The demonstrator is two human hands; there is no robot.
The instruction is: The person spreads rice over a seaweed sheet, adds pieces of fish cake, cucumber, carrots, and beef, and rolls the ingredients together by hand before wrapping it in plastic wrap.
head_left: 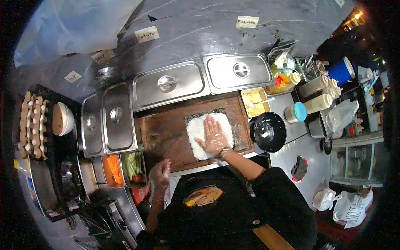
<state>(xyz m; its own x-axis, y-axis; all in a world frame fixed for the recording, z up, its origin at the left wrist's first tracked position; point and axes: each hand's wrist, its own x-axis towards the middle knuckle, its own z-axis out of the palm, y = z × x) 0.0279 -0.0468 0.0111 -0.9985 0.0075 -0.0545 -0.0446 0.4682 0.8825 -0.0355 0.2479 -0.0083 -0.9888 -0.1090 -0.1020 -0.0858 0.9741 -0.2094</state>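
Observation:
A dark seaweed sheet covered with white rice (196,133) lies on the brown wooden cutting board (162,129). My right hand (214,136), in a clear plastic glove, lies flat with spread fingers on the rice. My left hand (160,173), also gloved, hangs at the board's near edge beside the vegetable containers, fingers loosely curled and holding nothing that I can see.
Lidded steel pans (168,85) line the back and left. Open containers hold carrot sticks (114,168) and cucumber sticks (133,164). A black bowl (268,131), a yellow-filled tray (255,102) and squeeze bottles (318,102) stand right. Egg trays (33,125) sit far left.

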